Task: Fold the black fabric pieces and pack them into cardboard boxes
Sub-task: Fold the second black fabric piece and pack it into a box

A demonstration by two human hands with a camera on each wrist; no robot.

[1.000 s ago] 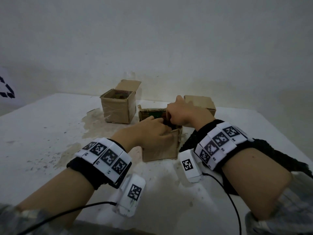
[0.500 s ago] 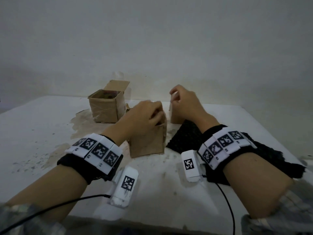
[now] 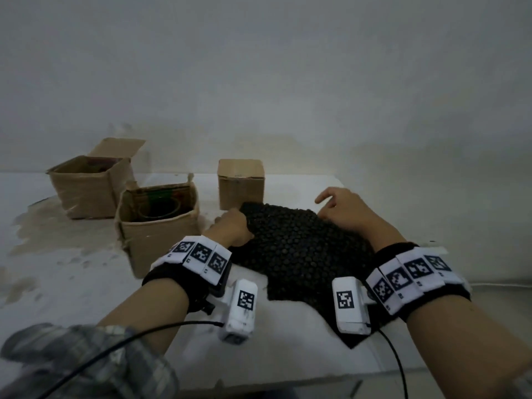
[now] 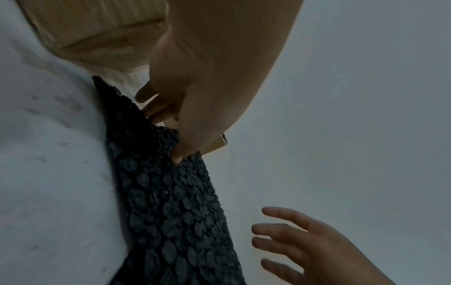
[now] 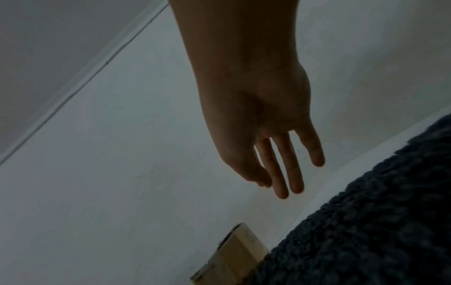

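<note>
A bumpy black fabric piece [image 3: 299, 249] lies spread on the white table [image 3: 72, 272], between my two hands. My left hand [image 3: 234, 226] pinches its far left corner between thumb and fingers; the left wrist view shows the thumb pressed on the black fabric piece [image 4: 171, 202] by my left hand [image 4: 175, 135]. My right hand [image 3: 342, 211] hovers over the fabric's far right part with straight, spread fingers and holds nothing; my right hand [image 5: 288, 173] looks the same in the right wrist view. An open cardboard box [image 3: 161, 226] stands just left of the left hand.
A second open box [image 3: 89, 188] stands at the back left with its flap up. A closed small box [image 3: 240, 182] stands behind the fabric's far corner. Brown stains mark the table's left side. The table's front edge runs below my wrists.
Both hands left the near open box and came back to the fabric on its right. The left hand took hold of the fabric's corner; the right hand opened above it.
</note>
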